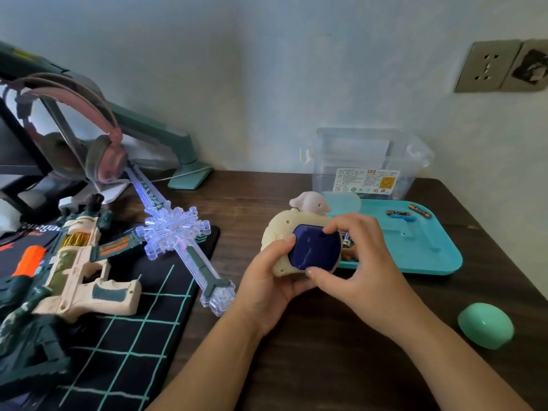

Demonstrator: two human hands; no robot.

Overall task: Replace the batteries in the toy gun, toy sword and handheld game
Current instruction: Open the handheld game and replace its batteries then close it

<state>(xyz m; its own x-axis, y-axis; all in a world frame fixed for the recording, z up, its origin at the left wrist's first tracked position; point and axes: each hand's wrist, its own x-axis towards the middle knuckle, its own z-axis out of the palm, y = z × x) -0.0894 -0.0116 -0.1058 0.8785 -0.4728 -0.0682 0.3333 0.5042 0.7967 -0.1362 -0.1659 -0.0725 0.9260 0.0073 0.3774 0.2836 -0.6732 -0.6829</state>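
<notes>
The cream, rounded plastic handheld game (281,232) sits back-up between both hands. The left hand (267,280) cups its lower-left edge; the right hand (350,262) pinches the dark blue battery cover (314,246), thumb below, fingers above, nearer the turquoise tray (430,250).

Pink headphones (100,149) hang left; green egg-shaped shell (485,325) lies on wooden desk (296,366).

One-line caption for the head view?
Both hands grip the cream handheld game, fingers on its blue back cover.
</notes>
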